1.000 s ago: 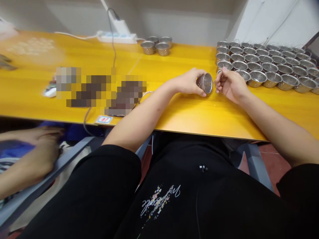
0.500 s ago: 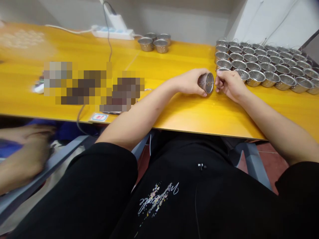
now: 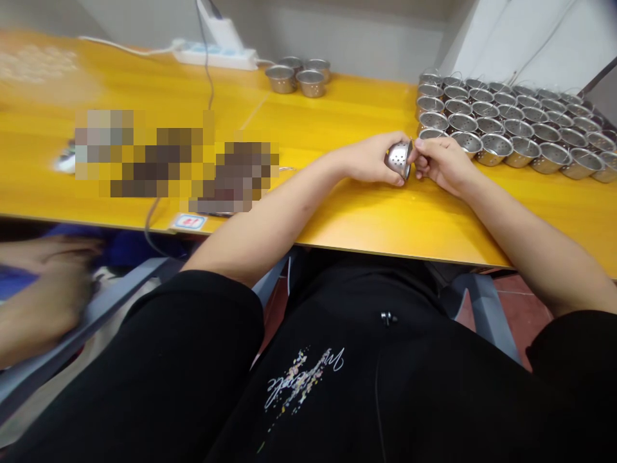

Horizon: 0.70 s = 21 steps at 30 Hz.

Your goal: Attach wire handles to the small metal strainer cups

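My left hand [image 3: 376, 157] is wrapped around a small perforated metal cup [image 3: 399, 155], held tilted on its side just above the yellow table. Holes show in its rounded bottom, and its rim faces right. At that rim, my right hand [image 3: 443, 164] has thumb and forefinger pinched together; whatever they grip is too small to make out. Behind the right hand stand rows of similar perforated metal cups [image 3: 496, 148], several with thin wires arching above their rims.
Several more metal cups [image 3: 311, 83] are grouped at the back of the table [image 3: 337, 212], beside a white power strip [image 3: 216, 58]. Blurred-out objects [image 3: 236, 177] and a cable lie left of my forearm. Another person's arm [image 3: 43, 302] is at far left.
The cup has turned in my left hand: its open mouth faced me before, and now its holed bottom shows. My right fingers have come in to its rim.
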Each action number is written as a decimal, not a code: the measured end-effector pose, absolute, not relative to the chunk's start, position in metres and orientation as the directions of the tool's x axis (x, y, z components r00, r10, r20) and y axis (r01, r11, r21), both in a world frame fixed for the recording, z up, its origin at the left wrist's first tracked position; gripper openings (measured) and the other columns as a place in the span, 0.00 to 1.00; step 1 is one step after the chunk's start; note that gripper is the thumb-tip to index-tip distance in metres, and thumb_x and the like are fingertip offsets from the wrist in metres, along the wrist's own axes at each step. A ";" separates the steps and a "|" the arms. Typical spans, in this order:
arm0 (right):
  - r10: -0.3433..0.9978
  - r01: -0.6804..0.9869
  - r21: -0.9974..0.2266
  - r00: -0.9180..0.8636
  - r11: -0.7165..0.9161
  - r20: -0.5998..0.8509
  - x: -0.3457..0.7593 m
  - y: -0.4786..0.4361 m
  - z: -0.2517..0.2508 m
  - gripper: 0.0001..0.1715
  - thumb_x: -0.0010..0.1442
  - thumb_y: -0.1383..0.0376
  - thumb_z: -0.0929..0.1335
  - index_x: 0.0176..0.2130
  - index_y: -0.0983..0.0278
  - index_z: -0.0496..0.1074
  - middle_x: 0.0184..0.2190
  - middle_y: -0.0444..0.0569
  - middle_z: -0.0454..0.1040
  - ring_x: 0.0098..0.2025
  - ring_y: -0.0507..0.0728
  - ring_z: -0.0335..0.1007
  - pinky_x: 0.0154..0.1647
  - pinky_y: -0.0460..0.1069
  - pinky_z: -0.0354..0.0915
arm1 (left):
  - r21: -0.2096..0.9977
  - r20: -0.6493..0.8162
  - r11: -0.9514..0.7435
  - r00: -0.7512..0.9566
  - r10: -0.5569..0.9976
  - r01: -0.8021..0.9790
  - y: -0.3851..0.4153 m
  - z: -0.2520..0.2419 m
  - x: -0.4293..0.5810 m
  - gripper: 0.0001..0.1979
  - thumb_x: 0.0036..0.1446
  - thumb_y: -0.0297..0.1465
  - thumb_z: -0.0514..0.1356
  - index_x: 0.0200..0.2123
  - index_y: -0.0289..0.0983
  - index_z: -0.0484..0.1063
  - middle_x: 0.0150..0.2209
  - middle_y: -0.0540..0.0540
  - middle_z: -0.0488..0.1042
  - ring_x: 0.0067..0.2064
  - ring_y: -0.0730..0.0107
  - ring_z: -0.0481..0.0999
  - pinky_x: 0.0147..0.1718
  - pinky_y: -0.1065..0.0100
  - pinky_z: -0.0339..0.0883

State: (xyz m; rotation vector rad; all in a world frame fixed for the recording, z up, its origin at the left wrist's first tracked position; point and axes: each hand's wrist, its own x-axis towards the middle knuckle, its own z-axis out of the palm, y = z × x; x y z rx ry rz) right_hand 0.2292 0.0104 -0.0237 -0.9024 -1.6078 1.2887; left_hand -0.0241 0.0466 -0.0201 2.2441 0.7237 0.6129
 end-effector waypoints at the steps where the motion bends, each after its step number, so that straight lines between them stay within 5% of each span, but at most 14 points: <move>1: 0.915 0.020 -0.980 -0.362 0.199 0.179 0.229 0.010 -0.023 0.33 0.68 0.38 0.87 0.32 0.59 0.83 0.24 0.41 0.62 0.28 0.51 0.60 0.31 0.48 0.71 | 0.736 0.212 -0.599 0.733 0.646 0.315 0.046 -0.020 -0.024 0.35 0.48 0.40 0.80 0.58 0.41 0.75 0.59 0.40 0.86 0.58 0.49 0.85 0.57 0.57 0.80; 7: 0.939 0.080 -0.980 -0.308 0.184 0.151 0.225 0.007 -0.019 0.30 0.64 0.49 0.89 0.27 0.59 0.77 0.24 0.43 0.63 0.29 0.53 0.61 0.31 0.50 0.70 | 0.722 0.189 -0.596 0.729 0.658 0.351 0.044 -0.017 -0.023 0.37 0.49 0.42 0.79 0.61 0.41 0.75 0.60 0.38 0.85 0.59 0.48 0.85 0.58 0.56 0.79; 21: 0.927 0.123 -0.954 -0.297 0.275 0.229 0.222 0.016 -0.031 0.33 0.61 0.52 0.86 0.21 0.60 0.70 0.21 0.44 0.62 0.27 0.51 0.55 0.30 0.51 0.53 | 0.670 0.136 -0.607 0.732 0.667 0.428 0.043 -0.012 -0.028 0.44 0.51 0.50 0.78 0.66 0.39 0.73 0.61 0.38 0.82 0.64 0.39 0.84 0.65 0.51 0.79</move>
